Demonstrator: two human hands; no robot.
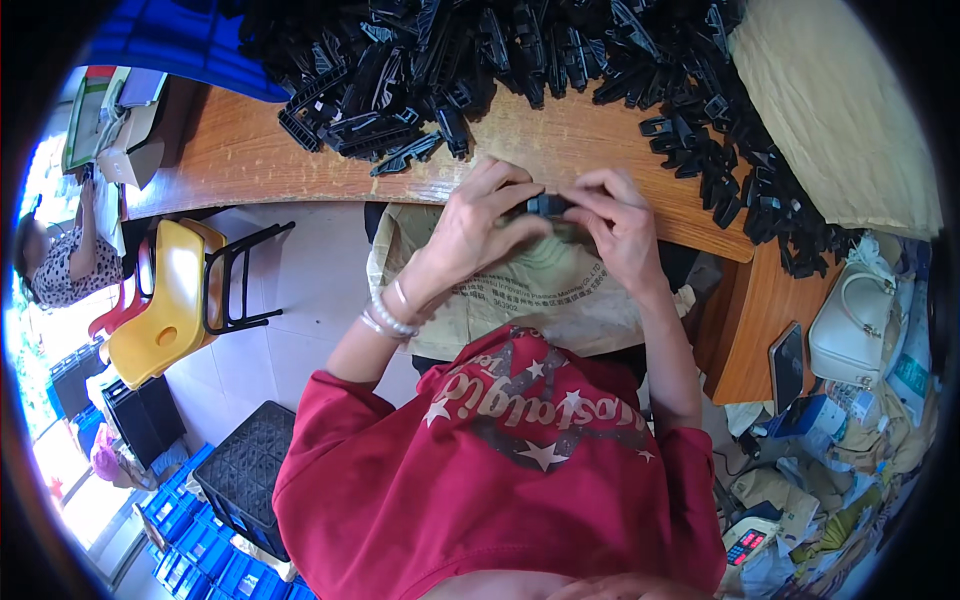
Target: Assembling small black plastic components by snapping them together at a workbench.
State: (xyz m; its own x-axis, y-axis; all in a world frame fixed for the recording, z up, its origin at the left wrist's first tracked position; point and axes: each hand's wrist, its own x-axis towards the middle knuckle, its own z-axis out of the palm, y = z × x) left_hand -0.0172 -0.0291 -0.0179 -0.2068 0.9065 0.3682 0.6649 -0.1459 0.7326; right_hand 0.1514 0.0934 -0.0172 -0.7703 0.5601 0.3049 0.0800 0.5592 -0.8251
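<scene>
At the far left, a co-worker in a spotted top [75, 262] is beside a yellow chair [165, 305] with black metal legs, which looks tipped on its side. Blue crates [205, 545] lie below, next to a black crate [245, 470]. A brown wooden table [235, 155] curves across the top, with a large heap of black plastic parts [400, 75] along its far side.

The left hand [485, 215], its wrist wearing a white bead bracelet [393, 318], pinches the left end of a small black plastic piece [546, 205] between thumb and forefinger. The piece is at the middle, just above the table's near edge and a beige woven sack [510, 305] spread over the lap. The right hand [620, 215] has its thumb and curled fingers closed at the piece's right end; the exact contact is too small to make out.

Farther right, more black parts [715, 175] trail down the tabletop beside a large tan paper sheet [840, 110]. Below these are a dark smartphone [787, 365] and, just beside it, a white handbag [853, 330].
</scene>
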